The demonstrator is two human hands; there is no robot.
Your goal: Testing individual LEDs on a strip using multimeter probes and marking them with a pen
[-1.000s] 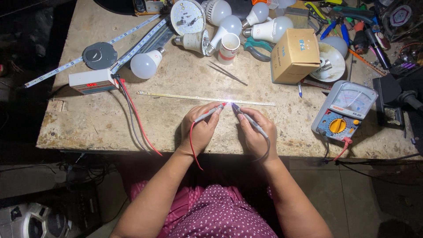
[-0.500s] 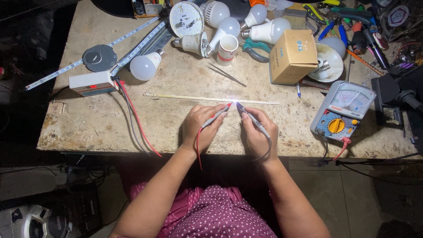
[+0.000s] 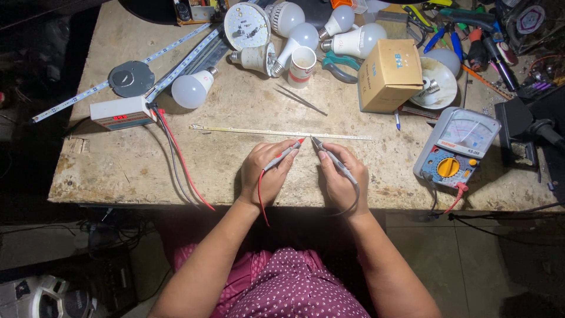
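My left hand (image 3: 268, 174) gripped the red probe (image 3: 283, 155) near the surface's (image 3: 118, 171) front edge, tip touching the thin strip (image 3: 247, 131). My right hand (image 3: 343, 176) pinched the black probe (image 3: 333, 158), tip just below the strip. The meter (image 3: 458, 148) sat near the right edge.

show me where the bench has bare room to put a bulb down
Bare wood lies left of the left hand, below the small white box and its leads. A smaller patch sits between the light strip and cardboard box. The bench's far edge is crowded.
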